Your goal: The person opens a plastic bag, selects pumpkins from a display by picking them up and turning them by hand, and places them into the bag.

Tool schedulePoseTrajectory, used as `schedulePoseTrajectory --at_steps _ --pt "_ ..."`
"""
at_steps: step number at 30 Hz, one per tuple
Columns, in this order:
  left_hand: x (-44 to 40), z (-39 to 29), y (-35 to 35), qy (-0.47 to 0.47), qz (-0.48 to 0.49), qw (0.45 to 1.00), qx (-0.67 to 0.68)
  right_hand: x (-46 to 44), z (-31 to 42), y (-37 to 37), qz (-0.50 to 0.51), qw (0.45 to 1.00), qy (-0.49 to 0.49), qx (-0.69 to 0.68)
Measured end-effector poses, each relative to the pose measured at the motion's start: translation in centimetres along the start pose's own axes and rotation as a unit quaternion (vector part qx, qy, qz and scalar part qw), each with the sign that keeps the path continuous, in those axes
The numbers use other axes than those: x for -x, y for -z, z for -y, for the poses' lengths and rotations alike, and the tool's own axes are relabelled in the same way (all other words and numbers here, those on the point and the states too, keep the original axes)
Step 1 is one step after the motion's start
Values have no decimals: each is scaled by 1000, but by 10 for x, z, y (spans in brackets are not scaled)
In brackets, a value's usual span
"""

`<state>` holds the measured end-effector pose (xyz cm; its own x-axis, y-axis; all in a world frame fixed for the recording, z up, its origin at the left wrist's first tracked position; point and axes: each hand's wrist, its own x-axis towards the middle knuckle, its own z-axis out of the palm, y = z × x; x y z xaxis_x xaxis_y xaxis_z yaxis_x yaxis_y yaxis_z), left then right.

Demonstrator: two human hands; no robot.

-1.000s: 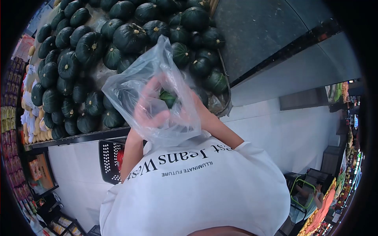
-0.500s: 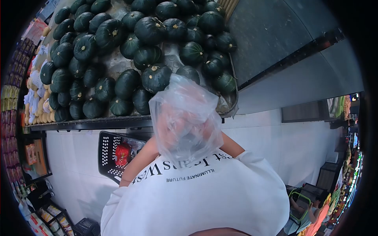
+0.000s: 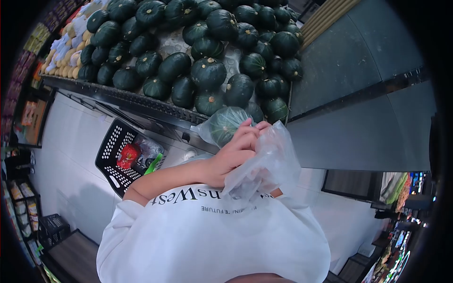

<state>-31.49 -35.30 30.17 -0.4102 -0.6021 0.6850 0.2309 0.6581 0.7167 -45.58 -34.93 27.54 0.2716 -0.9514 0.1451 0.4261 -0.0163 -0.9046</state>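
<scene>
A dark green pumpkin (image 3: 221, 129) sits inside a clear plastic bag (image 3: 276, 151) in front of me, close to the display's front edge. My left hand (image 3: 231, 158) is closed on the gathered bag just above the pumpkin, its fingers bent. Loose plastic from the bag's upper part spreads to the right. My right hand (image 3: 262, 126) is at that side, mostly covered by the film, with fingertips pinching the plastic beside my left fingers. Many similar pumpkins (image 3: 208, 73) are piled on the display beyond.
A black shopping basket (image 3: 109, 155) stands on the floor to the left, holding a red package (image 3: 128, 155) and other bagged goods. Pale squashes (image 3: 66, 59), some in white foam nets, lie at the display's far left. A grey panel (image 3: 358, 127) borders the right side.
The bag covered both hands; now a pumpkin shows inside it, and my left hand is outside, gripping the plastic. The view has turned, shifting the display and basket.
</scene>
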Motion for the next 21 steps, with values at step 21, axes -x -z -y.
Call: schedulePoseTrajectory --at_steps 21 --pt "83 -88 -123 227 -326 814 -423 84 -9 -10 205 965 -132 -98"
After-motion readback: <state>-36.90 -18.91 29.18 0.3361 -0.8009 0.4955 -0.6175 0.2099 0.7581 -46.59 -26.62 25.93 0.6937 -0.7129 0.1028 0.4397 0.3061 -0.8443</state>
